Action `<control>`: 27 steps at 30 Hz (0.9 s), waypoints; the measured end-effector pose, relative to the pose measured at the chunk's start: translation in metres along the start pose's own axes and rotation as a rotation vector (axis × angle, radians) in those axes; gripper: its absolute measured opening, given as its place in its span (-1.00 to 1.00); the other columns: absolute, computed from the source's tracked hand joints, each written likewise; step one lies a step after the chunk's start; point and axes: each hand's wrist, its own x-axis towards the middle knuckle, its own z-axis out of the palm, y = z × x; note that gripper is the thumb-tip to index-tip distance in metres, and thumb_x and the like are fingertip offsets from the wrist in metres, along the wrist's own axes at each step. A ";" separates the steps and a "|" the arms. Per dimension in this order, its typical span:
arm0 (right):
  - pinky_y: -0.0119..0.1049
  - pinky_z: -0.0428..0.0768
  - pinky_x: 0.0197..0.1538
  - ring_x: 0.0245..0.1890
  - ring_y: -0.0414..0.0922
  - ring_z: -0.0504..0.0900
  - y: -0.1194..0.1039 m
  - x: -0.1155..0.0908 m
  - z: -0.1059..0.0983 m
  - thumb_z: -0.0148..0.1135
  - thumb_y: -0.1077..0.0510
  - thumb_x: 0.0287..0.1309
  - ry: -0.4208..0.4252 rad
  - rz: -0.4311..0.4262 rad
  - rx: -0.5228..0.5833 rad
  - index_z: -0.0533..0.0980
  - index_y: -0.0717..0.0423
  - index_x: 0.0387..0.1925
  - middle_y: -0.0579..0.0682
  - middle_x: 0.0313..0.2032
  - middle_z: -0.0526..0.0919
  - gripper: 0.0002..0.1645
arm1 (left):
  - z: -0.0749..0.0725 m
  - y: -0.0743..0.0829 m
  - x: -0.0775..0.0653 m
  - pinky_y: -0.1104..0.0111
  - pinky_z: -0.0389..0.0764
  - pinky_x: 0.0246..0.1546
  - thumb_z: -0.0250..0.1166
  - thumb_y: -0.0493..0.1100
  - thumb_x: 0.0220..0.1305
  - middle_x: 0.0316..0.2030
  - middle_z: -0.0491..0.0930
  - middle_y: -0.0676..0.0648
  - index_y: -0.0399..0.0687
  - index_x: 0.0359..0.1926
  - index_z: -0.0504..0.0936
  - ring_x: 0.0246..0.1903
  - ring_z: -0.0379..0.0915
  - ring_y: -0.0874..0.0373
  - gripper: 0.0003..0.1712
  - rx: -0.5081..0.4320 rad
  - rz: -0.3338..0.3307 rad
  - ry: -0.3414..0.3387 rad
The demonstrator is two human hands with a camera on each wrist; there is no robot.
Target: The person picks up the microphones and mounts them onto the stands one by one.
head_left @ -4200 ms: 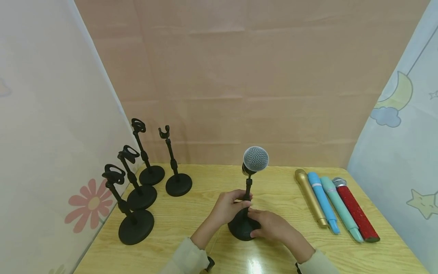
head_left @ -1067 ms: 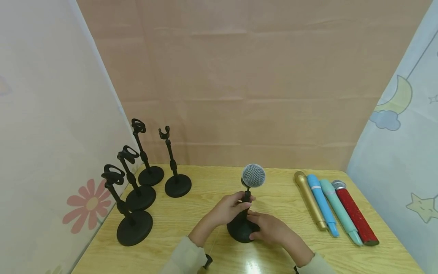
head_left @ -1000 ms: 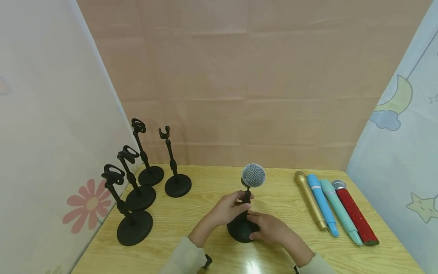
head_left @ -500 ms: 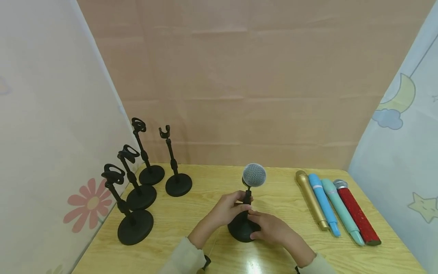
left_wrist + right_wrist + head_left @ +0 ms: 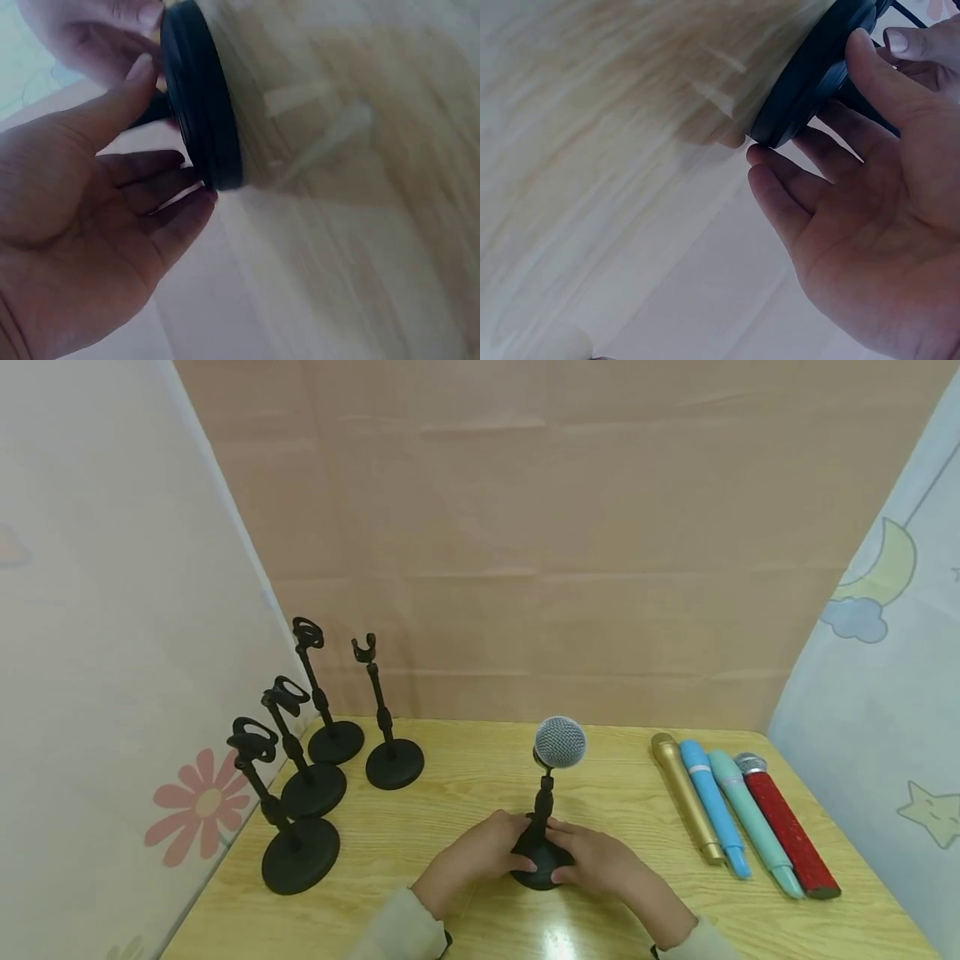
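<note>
A microphone with a silver mesh head point(image 5: 560, 742) sits in the clip of a short black microphone stand point(image 5: 545, 797), upright at the middle of the table. My left hand point(image 5: 483, 850) grips the left side of its round base, thumb in front. On the opposite side my right hand point(image 5: 602, 862) holds the same base. In the left wrist view, the thumb rests on top of the base point(image 5: 199, 97) and the fingertips meet its rim. The right wrist view has the right thumb on the base point(image 5: 810, 71) and fingers at its edge.
Several black microphone stands point(image 5: 300, 856) without microphones stand at the left. To the right lie a gold microphone point(image 5: 686, 797), a blue one point(image 5: 714, 806), a mint green one point(image 5: 753, 818) and a red one point(image 5: 791, 831), side by side. Walls enclose the wooden table point(image 5: 450, 777).
My left hand has slid down from the stand's pole to its base. The microphone's head sits lower than about four seconds ago. My right hand stays at the base.
</note>
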 end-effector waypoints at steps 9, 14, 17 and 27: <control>0.19 0.46 0.27 0.33 0.25 0.45 0.014 0.001 -0.003 0.38 0.01 0.26 0.006 0.036 0.088 0.42 0.27 0.37 0.17 0.44 0.35 -0.25 | 0.011 0.014 0.009 0.27 0.42 0.34 0.43 0.18 0.22 0.43 0.35 -0.18 -0.26 0.44 0.36 0.43 0.25 0.01 -0.06 0.155 -0.036 0.013; 0.20 0.45 0.27 0.33 0.28 0.44 0.025 0.003 -0.007 0.37 0.06 0.28 0.000 0.023 0.105 0.41 0.33 0.36 0.25 0.43 0.35 -0.28 | 0.016 0.013 0.023 0.29 0.42 0.34 0.40 0.21 0.24 0.44 0.34 -0.14 -0.23 0.46 0.36 0.42 0.26 0.04 -0.07 0.175 -0.044 0.020; 0.22 0.43 0.28 0.33 0.30 0.43 0.029 0.004 -0.009 0.35 0.00 0.30 0.019 0.037 0.122 0.41 0.33 0.36 0.27 0.43 0.33 -0.26 | 0.016 0.013 0.031 0.30 0.40 0.35 0.38 0.22 0.24 0.46 0.32 -0.11 -0.19 0.47 0.35 0.44 0.24 0.06 -0.07 0.172 -0.049 0.023; 0.22 0.40 0.31 0.37 0.31 0.37 0.044 0.011 -0.016 0.41 -0.03 0.24 0.057 0.123 0.159 0.37 0.38 0.37 0.25 0.46 0.29 -0.16 | 0.019 0.012 0.054 0.33 0.30 0.41 0.30 0.22 0.31 0.50 0.24 -0.08 -0.14 0.51 0.29 0.49 0.14 0.10 -0.10 0.138 -0.025 0.047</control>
